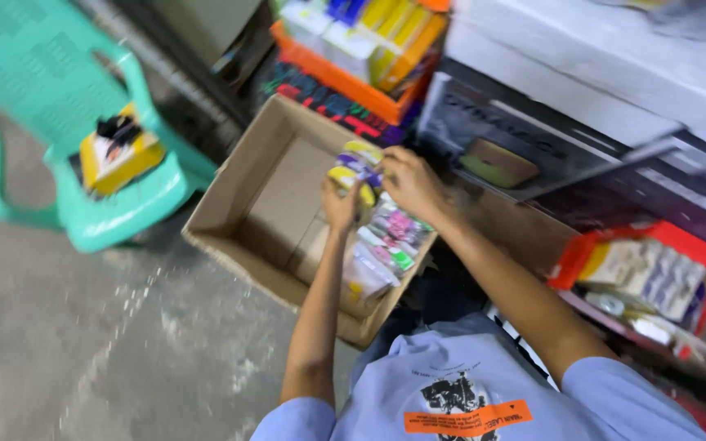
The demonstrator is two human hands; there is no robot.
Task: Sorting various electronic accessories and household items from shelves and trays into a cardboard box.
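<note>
An open cardboard box (239,192) lies on the concrete floor in front of me. Along its right side sits a row of small colourful packets (386,245). Both my hands are over the box, gripping one yellow, purple and white packet (355,167) between them. My left hand (340,206) holds its lower edge and my right hand (408,181) holds its upper right side. The picture is blurred, so the packet's details cannot be made out.
A teal plastic chair (59,122) stands at the left with a yellow box (118,155) on its seat. An orange tray of packets (369,49) sits behind the cardboard box. At the right are dark shelves and a red tray of goods (647,273).
</note>
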